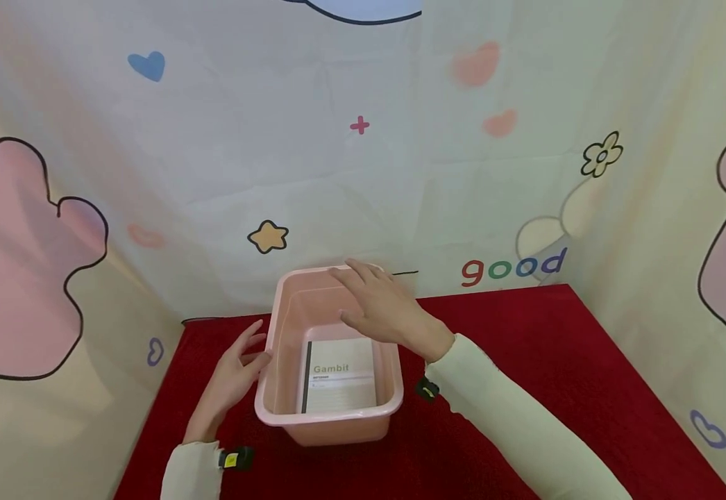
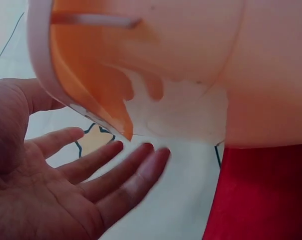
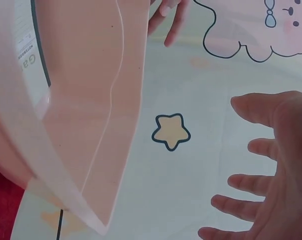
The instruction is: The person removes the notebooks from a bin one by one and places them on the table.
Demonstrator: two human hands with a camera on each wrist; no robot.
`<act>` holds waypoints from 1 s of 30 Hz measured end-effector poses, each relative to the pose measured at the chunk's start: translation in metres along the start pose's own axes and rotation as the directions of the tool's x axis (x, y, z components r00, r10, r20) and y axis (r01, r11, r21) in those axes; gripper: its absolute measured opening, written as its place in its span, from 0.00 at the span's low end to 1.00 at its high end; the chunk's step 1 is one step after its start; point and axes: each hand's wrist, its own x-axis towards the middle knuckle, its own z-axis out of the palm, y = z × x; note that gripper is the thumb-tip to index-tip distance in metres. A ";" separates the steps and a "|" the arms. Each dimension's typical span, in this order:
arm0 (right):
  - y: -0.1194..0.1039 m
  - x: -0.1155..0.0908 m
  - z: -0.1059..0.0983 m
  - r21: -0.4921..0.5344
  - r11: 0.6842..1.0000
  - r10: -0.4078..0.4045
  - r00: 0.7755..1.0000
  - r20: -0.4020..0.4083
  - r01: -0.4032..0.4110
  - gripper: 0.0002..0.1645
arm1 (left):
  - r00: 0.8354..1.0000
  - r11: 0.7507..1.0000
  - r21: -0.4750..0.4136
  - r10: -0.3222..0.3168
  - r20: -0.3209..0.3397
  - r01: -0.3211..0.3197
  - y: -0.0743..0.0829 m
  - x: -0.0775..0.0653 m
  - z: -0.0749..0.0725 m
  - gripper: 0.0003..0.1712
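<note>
A pink plastic basin (image 1: 332, 419) stands on the red cloth, and inside it lies a white notebook (image 1: 341, 389) with a dark spine and the word "Gambit" on its cover. At the basin's left side is my left hand (image 1: 236, 371), fingers loosely spread and the thumb by the rim. In the left wrist view the basin's rim hides the tip of that thumb; whether it touches cannot be told. My right hand (image 1: 388, 305) hovers over the basin's right far part with fingers extended, holding nothing. The right wrist view shows its fingers (image 3: 241, 207) spread, apart from the basin wall.
The red cloth (image 1: 513, 361) covers the table and spreads to both sides of the basin. Close behind the basin hangs a pale printed curtain (image 1: 313, 173), with more curtain at the left and right. A dark band with a yellow tag (image 1: 232, 460) sits at the left wrist.
</note>
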 end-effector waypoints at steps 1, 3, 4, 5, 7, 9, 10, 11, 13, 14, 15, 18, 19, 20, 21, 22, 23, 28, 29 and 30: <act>-0.001 0.003 0.000 -0.003 1.000 -0.008 1.000 -0.005 0.008 0.40 | 1.000 1.000 -0.017 0.004 -0.001 -0.004 -0.001 0.000 0.001 0.40; -0.003 0.008 0.001 -0.004 1.000 -0.013 1.000 -0.008 0.013 0.39 | 1.000 0.999 -0.042 0.014 0.001 -0.014 -0.003 0.001 0.002 0.40; -0.004 0.011 0.002 -0.005 1.000 -0.013 1.000 -0.008 0.013 0.39 | 1.000 0.998 -0.054 0.017 0.002 -0.016 -0.004 0.002 0.003 0.39; -0.005 0.013 0.004 -0.006 1.000 -0.007 1.000 -0.005 0.007 0.39 | 1.000 0.998 -0.065 0.019 0.003 -0.019 -0.004 0.002 0.003 0.39; -0.007 0.018 0.007 0.004 1.000 0.002 1.000 0.003 -0.002 0.39 | 1.000 0.997 -0.080 0.020 0.006 -0.019 -0.006 0.002 0.004 0.39; -0.009 0.023 0.011 0.016 1.000 0.011 1.000 0.013 -0.012 0.39 | 1.000 0.995 -0.096 0.014 0.006 -0.013 -0.009 0.002 0.005 0.39; -0.010 0.025 0.013 0.021 1.000 0.013 1.000 0.014 -0.013 0.39 | 1.000 0.995 -0.104 0.011 0.004 -0.010 -0.010 0.002 0.005 0.39; -0.011 0.027 0.015 0.030 0.999 0.015 1.000 0.016 -0.016 0.39 | 1.000 0.994 -0.110 0.008 0.004 -0.008 -0.011 0.003 0.006 0.39; -0.013 0.031 0.018 0.033 0.999 0.021 1.000 0.022 -0.022 0.39 | 1.000 0.993 -0.118 0.001 0.000 -0.001 -0.014 0.003 0.006 0.39; -0.013 0.033 0.020 0.033 0.999 0.024 0.999 0.025 -0.025 0.39 | 1.000 0.993 -0.122 -0.003 -0.001 0.002 -0.015 0.003 0.006 0.39; -0.014 0.034 0.022 0.034 0.999 0.029 0.999 0.030 -0.030 0.39 | 1.000 0.992 -0.123 -0.005 -0.002 0.005 -0.015 0.003 0.006 0.38; -0.014 0.039 0.028 0.045 0.998 0.043 0.997 0.056 -0.046 0.39 | 1.000 0.992 -0.125 -0.002 -0.005 0.002 -0.015 0.004 0.007 0.38; -0.014 0.041 0.030 0.052 0.997 0.054 0.996 0.070 -0.058 0.39 | 1.000 0.992 -0.128 0.001 -0.006 -0.002 -0.014 0.004 0.007 0.37; -0.013 0.043 0.032 0.065 0.995 0.064 0.994 0.085 -0.070 0.39 | 1.000 0.991 -0.132 0.003 -0.006 -0.003 -0.013 0.004 0.007 0.37; -0.013 0.045 0.035 0.072 0.994 0.078 0.992 0.100 -0.085 0.39 | 1.000 0.991 -0.136 0.002 -0.003 -0.003 -0.013 0.004 0.007 0.37; -0.012 0.047 0.038 0.080 0.992 0.091 0.989 0.113 -0.101 0.39 | 1.000 0.990 -0.144 0.001 0.002 -0.001 -0.012 0.004 0.007 0.37; -0.012 0.049 0.041 0.083 0.990 0.106 0.986 0.127 -0.117 0.39 | 1.000 0.988 -0.156 -0.004 0.007 0.005 -0.012 0.004 0.007 0.37; -0.007 0.059 0.060 0.086 0.981 0.157 0.969 0.190 -0.175 0.40 | 0.999 0.971 -0.232 -0.041 0.035 0.048 -0.015 0.004 0.008 0.36; -0.007 0.060 0.062 0.095 0.978 0.163 0.964 0.208 -0.186 0.40 | 0.998 0.967 -0.249 -0.047 0.036 0.054 -0.016 0.003 0.008 0.36; -0.006 0.061 0.065 0.100 0.976 0.169 0.960 0.225 -0.196 0.40 | 0.998 0.963 -0.261 -0.051 0.038 0.060 -0.018 0.004 0.009 0.36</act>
